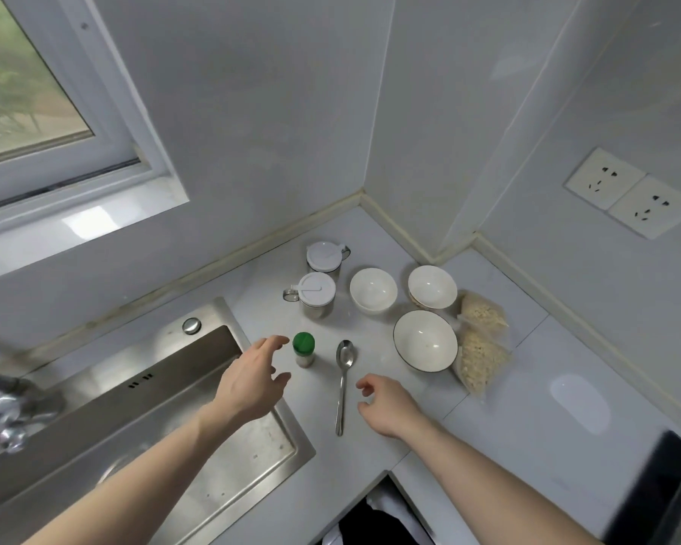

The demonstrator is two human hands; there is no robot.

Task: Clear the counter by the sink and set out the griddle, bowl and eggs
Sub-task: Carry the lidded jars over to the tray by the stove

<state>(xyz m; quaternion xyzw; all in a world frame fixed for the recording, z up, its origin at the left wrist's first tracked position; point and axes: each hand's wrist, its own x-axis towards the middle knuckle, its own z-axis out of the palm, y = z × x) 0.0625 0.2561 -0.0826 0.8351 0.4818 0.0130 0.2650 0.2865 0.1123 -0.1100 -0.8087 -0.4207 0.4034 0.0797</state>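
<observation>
Your left hand (252, 377) spread wide, empty, just beside green-capped shaker (304, 349), your right hand (386, 407) loosely curled, empty, near spoon (343, 383), large bowl (425, 341) beyond on counter (508, 438), bag (482, 348) maybe of grain.

Sink (229, 391) brushed steel, spoon (343, 381) polished metal. Bowls (425, 340) glossy white ceramic; surface (527, 426) smooth pale stone, slight sheen. Shaker (304, 350) clear-bodied, green plastic cap
</observation>
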